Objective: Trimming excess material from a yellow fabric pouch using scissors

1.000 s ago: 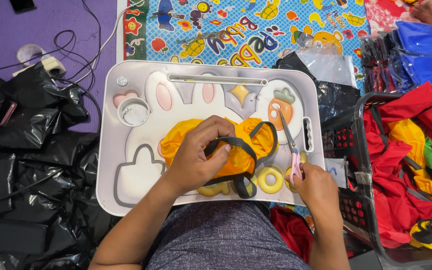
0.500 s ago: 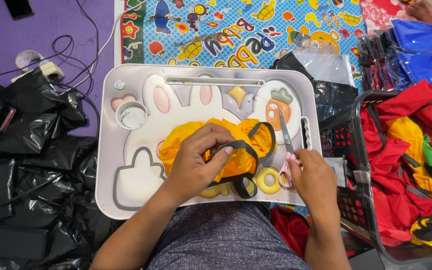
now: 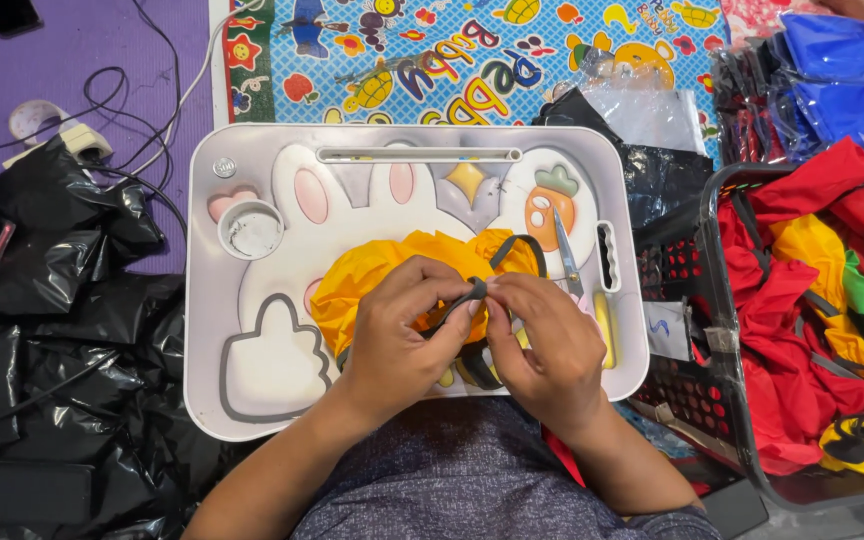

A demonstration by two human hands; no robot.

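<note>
A crumpled orange fabric piece (image 3: 382, 265) with a dark grey strap (image 3: 517, 245) lies on a white lap tray (image 3: 252, 400) printed with a rabbit and a carrot. My left hand (image 3: 397, 335) and my right hand (image 3: 542, 340) meet over the fabric, and both pinch the grey strap between thumb and fingers at the same spot. Scissors (image 3: 569, 262) with yellow handles lie on the tray just right of my right hand, their blades pointing away from me.
Crumpled black plastic bags (image 3: 42, 330) cover the floor at left, with cables and a white tape roll (image 3: 37, 117) behind. A black basket (image 3: 742, 330) of red, yellow and green fabric stands at right. Blue items (image 3: 837, 80) in clear wrap lie on a colourful mat.
My right hand has left the scissors' handles and come left onto the grey strap beside my left hand. The scissors now lie free on the tray.
</note>
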